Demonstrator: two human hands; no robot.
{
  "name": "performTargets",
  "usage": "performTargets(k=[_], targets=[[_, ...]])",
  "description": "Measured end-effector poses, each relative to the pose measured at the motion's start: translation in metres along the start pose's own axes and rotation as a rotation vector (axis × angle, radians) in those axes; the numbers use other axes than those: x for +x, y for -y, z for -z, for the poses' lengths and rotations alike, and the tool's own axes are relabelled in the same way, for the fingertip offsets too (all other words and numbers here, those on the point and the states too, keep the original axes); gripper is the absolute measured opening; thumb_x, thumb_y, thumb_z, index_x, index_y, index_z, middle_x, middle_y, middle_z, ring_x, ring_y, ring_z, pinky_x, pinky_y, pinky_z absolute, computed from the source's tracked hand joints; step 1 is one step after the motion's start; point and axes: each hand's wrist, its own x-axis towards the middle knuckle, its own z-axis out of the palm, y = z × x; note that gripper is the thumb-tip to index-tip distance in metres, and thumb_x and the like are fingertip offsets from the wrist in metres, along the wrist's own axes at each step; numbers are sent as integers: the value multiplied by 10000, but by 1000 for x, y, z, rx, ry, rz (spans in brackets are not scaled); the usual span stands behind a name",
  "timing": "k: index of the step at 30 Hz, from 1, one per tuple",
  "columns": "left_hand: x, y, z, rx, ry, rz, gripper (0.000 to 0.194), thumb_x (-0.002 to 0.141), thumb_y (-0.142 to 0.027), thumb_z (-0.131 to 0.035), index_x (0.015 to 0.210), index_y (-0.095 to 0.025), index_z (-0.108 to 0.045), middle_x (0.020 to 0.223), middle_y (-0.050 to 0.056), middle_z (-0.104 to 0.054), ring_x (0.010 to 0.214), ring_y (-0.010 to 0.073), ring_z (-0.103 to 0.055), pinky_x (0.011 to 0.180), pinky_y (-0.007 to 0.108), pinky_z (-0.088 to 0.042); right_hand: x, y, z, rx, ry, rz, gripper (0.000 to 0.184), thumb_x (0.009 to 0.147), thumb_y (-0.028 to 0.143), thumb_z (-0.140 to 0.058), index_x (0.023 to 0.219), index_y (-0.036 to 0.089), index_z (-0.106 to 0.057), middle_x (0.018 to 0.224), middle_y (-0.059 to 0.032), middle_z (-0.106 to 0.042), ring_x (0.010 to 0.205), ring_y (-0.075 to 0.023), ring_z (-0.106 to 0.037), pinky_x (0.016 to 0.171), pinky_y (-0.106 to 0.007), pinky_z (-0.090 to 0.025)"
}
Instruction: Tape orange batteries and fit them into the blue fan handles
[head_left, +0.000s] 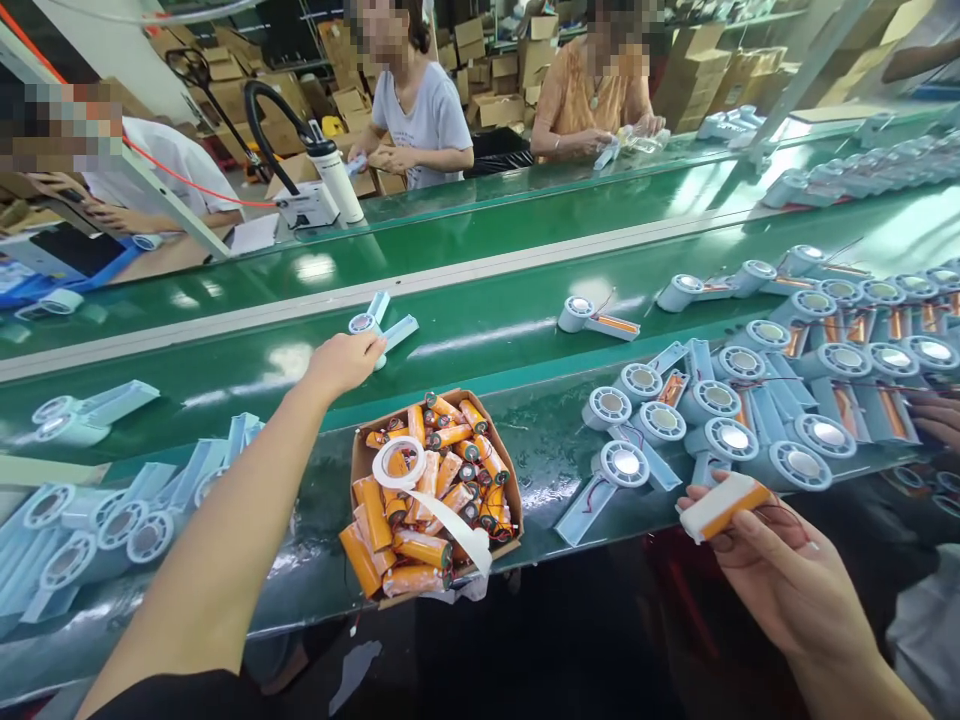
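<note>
My left hand (343,364) reaches over the green belt, its fingers closed around a light-blue fan housing (399,333) with a round vent and open handle halves. At the lower right, my right hand (776,570) grips an orange-wrapped battery (731,507) with a white strip on its face and thin wires trailing. Between my arms stands a cardboard box (513,480) full of orange batteries (424,548). A roll of white tape (398,463) lies on top of them, its loose end hanging over the near side.
Many light-blue housings (731,437) crowd the right side, several with orange batteries inside. More housings (67,560) lie at the left. One housing (577,314) sits on the belt (480,330). People work across the line, and another person's hand (937,420) shows at the right edge.
</note>
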Motion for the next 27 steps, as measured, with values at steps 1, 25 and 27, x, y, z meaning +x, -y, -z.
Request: performTargets(k=[1,25,27], targets=[[2,0,-1,-26,7,-12,371,961,-498,-528,699,-262,-644,674,48,-725,769,280,-693,720,341,-440,0,-1,1,-3,2,-6,522,610,416,-1036,1074,277,-842,948,-89,-847,837,-292,-840,747,-319,-716],[-23,-35,-1,-570,-106,-229,286,779,-515,-743,719,-235,-753,874,50,-819,888,252,-735,893,375,-567,-16,-1,12,-19,29,-84,579,534,519,-1035,1023,273,-848,980,-120,-856,951,-337,-836,851,-388,-705],[-33,-39,4,-553,-129,-238,308,884,-484,-659,716,-228,-690,838,45,-791,861,227,-715,890,372,-550,-15,-3,16,-6,50,-87,561,561,500,-1031,1043,285,-843,986,-106,-856,958,-331,-834,872,-406,-703]])
